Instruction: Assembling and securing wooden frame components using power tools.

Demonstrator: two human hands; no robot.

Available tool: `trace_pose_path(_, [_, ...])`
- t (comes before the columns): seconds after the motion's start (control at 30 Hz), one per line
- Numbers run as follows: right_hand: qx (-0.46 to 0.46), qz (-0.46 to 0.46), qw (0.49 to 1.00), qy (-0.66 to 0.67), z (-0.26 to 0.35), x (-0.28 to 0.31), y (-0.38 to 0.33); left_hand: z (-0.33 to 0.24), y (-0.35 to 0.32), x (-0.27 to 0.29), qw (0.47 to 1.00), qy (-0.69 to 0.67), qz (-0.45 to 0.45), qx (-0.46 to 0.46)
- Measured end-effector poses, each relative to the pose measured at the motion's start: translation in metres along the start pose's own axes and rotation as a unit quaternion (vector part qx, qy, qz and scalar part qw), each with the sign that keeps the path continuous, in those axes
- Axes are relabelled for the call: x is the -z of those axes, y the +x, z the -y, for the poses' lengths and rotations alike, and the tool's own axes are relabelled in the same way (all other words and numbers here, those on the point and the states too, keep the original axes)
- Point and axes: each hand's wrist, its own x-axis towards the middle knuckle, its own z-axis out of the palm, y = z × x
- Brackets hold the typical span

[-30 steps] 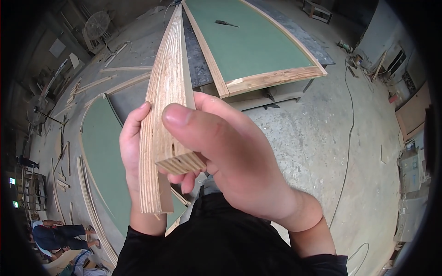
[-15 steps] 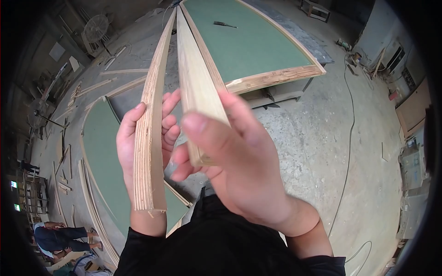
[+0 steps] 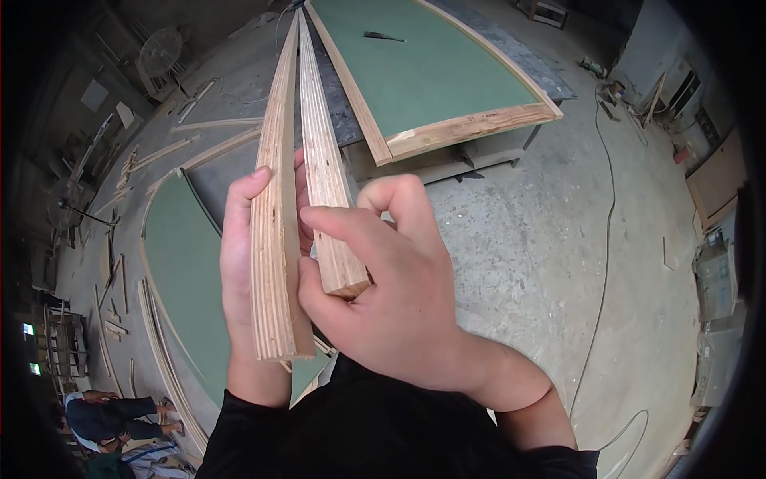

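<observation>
Two long plywood strips stretch away from me, their far ends close together at the top. My left hand [image 3: 242,239] is wrapped round the left strip [image 3: 279,207], thumb on its near-left edge and the other fingers mostly hidden behind. The layered edge of that strip faces up. In my right hand [image 3: 391,271] is the right strip [image 3: 329,172], gripped near its end with the fingers curled over it. Its striped layered edge now shows upward too. A narrow gap lies between the two strips.
A green panel with a wooden frame [image 3: 471,132] lies on a workbench ahead. Another green panel [image 3: 171,247] is low on the left, near loose wood strips [image 3: 163,351]. A cable [image 3: 610,215] crosses the floor at right. A person [image 3: 112,415] is at lower left.
My right hand has turned the right strip, so its layered edge shows instead of its smooth face. Its fingers have curled round it. The left strip has shifted slightly right.
</observation>
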Motion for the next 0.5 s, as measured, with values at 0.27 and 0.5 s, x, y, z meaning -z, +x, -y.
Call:
trace_pose_path(0.27, [0.027,0.056,0.99,0.128,-0.001,0.008,0.003,-0.006,-0.004,-0.008,0.998,-0.043,0.006,0.043])
trace_pose_path(0.5, [-0.065,0.088,0.978,0.177,-0.002,0.005,0.002,-0.005,0.002,0.001,0.999,-0.03,-0.005,0.013])
